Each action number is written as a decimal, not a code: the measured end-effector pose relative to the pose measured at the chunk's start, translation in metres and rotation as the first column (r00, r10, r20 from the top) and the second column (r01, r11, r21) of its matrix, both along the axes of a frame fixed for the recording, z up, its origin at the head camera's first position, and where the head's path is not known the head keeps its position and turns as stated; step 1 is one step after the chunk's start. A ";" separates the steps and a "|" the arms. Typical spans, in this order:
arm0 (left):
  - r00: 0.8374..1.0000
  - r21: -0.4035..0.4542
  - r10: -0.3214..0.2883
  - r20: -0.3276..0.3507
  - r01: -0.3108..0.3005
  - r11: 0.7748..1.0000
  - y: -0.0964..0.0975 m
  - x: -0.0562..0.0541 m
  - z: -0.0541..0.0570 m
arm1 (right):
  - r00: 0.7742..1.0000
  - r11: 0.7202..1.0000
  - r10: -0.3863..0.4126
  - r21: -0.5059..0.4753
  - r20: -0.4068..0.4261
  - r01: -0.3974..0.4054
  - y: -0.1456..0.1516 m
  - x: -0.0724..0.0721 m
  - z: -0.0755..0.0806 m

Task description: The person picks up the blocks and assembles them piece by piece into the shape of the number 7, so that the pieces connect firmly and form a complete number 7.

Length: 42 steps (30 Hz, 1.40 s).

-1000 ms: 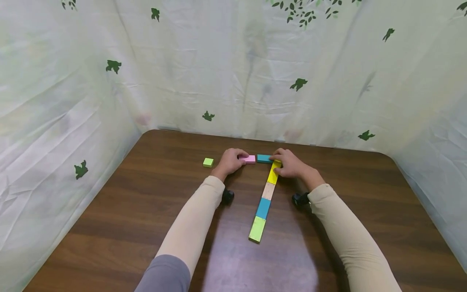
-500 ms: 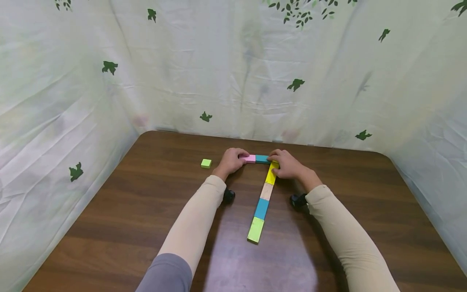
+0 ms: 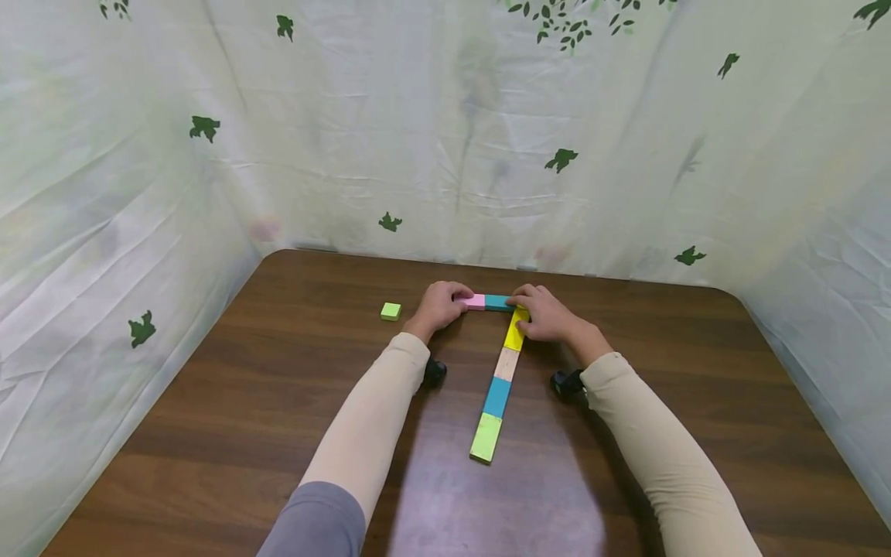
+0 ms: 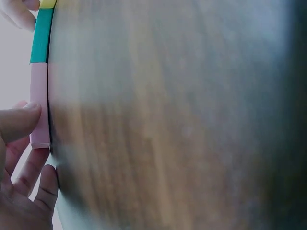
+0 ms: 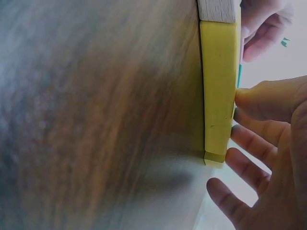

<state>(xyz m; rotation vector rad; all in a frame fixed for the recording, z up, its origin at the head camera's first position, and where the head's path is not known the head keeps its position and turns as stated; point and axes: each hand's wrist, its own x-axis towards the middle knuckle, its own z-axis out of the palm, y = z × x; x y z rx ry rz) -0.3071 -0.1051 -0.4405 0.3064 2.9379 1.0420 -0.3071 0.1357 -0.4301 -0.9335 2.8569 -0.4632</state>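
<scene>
A pink block [image 3: 476,302] lies near the far edge, pinched by my left hand [image 3: 437,305]; in the left wrist view its thumb is on the pink block [image 4: 40,84]. End to end with it is a teal block [image 3: 496,303]. My right hand [image 3: 550,316] grips the corner where the teal block meets a yellow block [image 3: 515,331], index finger at the teal end, thumb against the yellow side. From the yellow block a straight row runs toward me: a bare wooden block [image 3: 507,364], a blue block [image 3: 496,398] and a lime-green block [image 3: 486,439].
A small green block [image 3: 390,312] sits apart, left of my left hand. All blocks lie on a brown wooden table [image 3: 278,387]. Behind its far edge hangs a pale curtain [image 3: 418,139] with green leaf prints.
The gap between the pink and teal blocks has shut, with the ends now meeting. Both hands keep their hold and barely move; the head view shifts slightly.
</scene>
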 end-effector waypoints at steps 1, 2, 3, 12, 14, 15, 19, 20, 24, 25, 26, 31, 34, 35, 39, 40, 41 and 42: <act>1.000 0.004 0.002 0.001 -0.002 1.000 0.000 0.000 0.000 | 1.000 1.000 0.000 0.000 -0.001 0.000 0.000 0.000 0.000; 1.000 0.006 0.004 0.002 -0.004 1.000 0.000 0.000 0.000 | 1.000 1.000 0.001 0.000 -0.003 -0.001 0.000 0.000 -0.001; 1.000 0.009 0.007 0.004 -0.007 1.000 0.000 0.000 0.000 | 1.000 1.000 0.003 0.000 -0.004 -0.003 0.000 0.000 -0.001; 1.000 0.014 0.000 -0.012 0.000 1.000 0.000 -0.002 -0.002 | 1.000 1.000 -0.003 0.003 0.012 0.003 -0.001 0.000 0.000; 1.000 0.021 -0.002 -0.016 0.002 1.000 0.000 -0.003 -0.002 | 1.000 1.000 -0.003 0.004 0.013 0.003 0.000 -0.001 0.000; 1.000 0.025 -0.002 -0.016 0.002 1.000 0.000 -0.003 -0.002 | 1.000 1.000 -0.001 0.005 0.014 0.001 0.000 -0.001 0.000; 1.000 0.027 -0.005 -0.022 0.005 1.000 -0.001 -0.003 -0.002 | 1.000 1.000 0.007 0.010 0.011 -0.008 0.000 -0.001 0.000; 1.000 0.026 -0.006 -0.022 0.006 1.000 -0.001 -0.003 -0.002 | 1.000 1.000 0.009 0.011 0.010 -0.009 0.000 0.000 0.000; 1.000 0.023 -0.009 -0.017 0.010 1.000 -0.001 -0.003 -0.002 | 1.000 1.000 0.009 0.011 0.014 -0.009 -0.001 0.000 0.000; 1.000 0.021 -0.011 -0.017 0.012 1.000 -0.001 -0.003 -0.002 | 1.000 1.000 0.007 0.012 0.015 -0.007 -0.001 0.000 0.001; 1.000 0.021 -0.012 -0.015 0.012 1.000 -0.001 -0.003 -0.002 | 1.000 1.000 0.004 0.012 0.018 -0.004 -0.001 0.001 0.001; 1.000 0.019 -0.015 -0.016 0.015 1.000 -0.001 -0.003 -0.002 | 0.999 1.000 -0.012 0.016 0.034 0.011 -0.002 0.001 0.003; 1.000 0.023 -0.012 -0.013 0.012 1.000 -0.001 -0.003 -0.002 | 0.999 1.000 -0.018 0.019 0.042 0.017 -0.002 0.001 0.003; 1.000 0.022 -0.012 -0.011 0.013 1.000 -0.001 -0.003 -0.002 | 0.999 1.000 -0.019 0.020 0.044 0.019 -0.002 0.001 0.004; 1.000 0.010 -0.012 -0.002 0.012 1.000 -0.002 -0.002 0.000 | 0.999 1.000 -0.013 0.019 0.040 0.012 -0.002 0.002 0.004; 1.000 0.007 -0.013 0.000 0.013 1.000 -0.003 -0.002 0.001 | 0.999 1.000 -0.010 0.018 0.038 0.009 -0.002 0.002 0.005; 1.000 0.004 -0.015 0.001 0.015 1.000 -0.005 -0.002 0.003 | 0.999 1.000 -0.006 0.019 0.034 0.005 -0.002 0.003 0.005; 1.000 -0.001 -0.018 -0.001 0.018 1.000 -0.007 -0.002 0.005 | 1.000 1.000 -0.003 0.018 0.030 0.002 -0.001 0.003 0.005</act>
